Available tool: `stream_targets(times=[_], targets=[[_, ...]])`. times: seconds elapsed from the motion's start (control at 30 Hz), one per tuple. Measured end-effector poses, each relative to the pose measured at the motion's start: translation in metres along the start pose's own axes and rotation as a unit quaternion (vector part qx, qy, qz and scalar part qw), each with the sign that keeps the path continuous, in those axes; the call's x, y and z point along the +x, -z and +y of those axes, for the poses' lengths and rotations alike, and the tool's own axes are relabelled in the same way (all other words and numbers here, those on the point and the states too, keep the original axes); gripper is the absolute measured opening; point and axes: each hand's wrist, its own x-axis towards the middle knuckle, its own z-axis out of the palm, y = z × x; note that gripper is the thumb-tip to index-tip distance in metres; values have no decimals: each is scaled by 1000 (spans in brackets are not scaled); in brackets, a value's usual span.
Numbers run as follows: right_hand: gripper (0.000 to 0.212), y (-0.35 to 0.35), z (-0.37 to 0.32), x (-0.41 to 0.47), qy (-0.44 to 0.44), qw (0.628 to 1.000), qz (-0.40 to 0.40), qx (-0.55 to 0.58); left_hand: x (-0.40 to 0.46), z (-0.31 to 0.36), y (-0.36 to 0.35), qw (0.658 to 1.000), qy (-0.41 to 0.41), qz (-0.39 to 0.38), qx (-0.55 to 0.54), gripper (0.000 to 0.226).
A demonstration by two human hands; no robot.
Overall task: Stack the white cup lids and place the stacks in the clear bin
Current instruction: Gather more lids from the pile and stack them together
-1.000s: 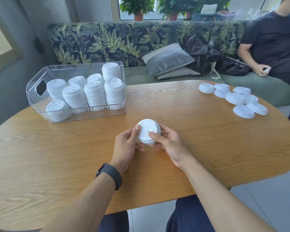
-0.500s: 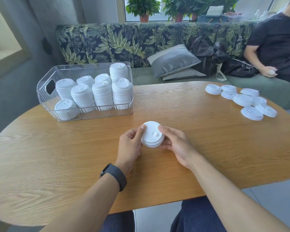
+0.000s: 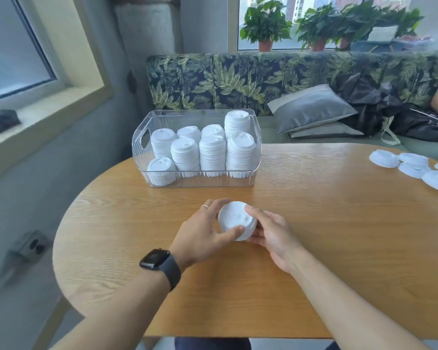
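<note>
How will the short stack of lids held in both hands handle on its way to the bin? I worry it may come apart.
The short stack of lids looks like thin white plastic, so probably light and slightly flexible. The left hand and right hand grip opposite sides, which should keep it together. Tall stacks stand upright in the clear bin, so nested lids probably hold, unless tilted.

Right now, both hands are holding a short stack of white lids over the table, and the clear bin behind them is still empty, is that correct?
Not quite: the head view shows the clear bin already holds several stacks of white lids. The rest is right: the left hand and right hand hold a short lid stack over the table.
</note>
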Motion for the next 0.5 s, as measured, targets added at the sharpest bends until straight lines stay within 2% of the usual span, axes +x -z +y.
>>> stream_targets(times=[0.1,0.23,0.37,0.43,0.5], targets=[[24,-23,2,9,-9,1000,-23,-5,-7,-15,23,999,-13,-19,43,89],[30,-54,6,22,-19,997,-63,-32,-14,-31,43,994,-34,-20,104,89],[37,-78,11,32,-20,994,-102,21,-16,-48,54,994,8,46,97,86],[48,-87,15,37,-24,991,-123,53,-17,-55,55,992,36,83,88,85],[48,-94,18,43,-26,990,-127,53,-19,-61,55,990,54,92,87,86]])
